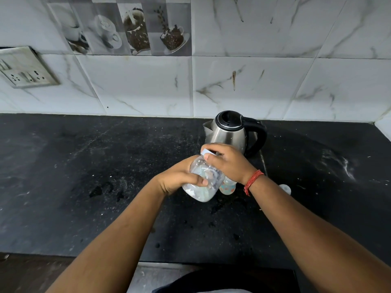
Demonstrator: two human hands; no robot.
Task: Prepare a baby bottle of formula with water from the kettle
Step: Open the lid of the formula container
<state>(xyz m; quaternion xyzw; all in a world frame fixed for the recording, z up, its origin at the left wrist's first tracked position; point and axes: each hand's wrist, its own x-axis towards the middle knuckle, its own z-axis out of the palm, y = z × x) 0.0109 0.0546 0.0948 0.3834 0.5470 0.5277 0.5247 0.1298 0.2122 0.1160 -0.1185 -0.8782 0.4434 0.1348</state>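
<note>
Arms: two bare arms are reaching out from the bottom of the head view, over the black counter (84, 170).

Left hand (179, 178): it is wrapping round the side of a clear plastic jar (203, 180), fingers curled tight on it, thumb lying across the front. It is holding the jar up off the counter and tipping it over on a slant.

Jar: it is showing white powder inside, sticking to the walls and sitting in the low end.

Right hand (226, 163): it is clamping down on the jar's top end, fingers curled over a pale blue lid (208, 153). A red thread band (252, 181) is sitting round this wrist.

Baby bottle (227, 187): it is standing on the counter just under the right wrist, right beside the jar. Only its lower part is showing, with small coloured spots on it.

Small white piece (285, 189): it is lying on the counter just right of the right wrist. I cannot tell what it is.

Kettle (230, 132): shiny steel with a black lid and handle, it is standing on the counter behind the hands, near the tiled wall (264, 85), spout pointing left.

Wall socket (27, 70): it is sitting on the wall far to the left.
</note>
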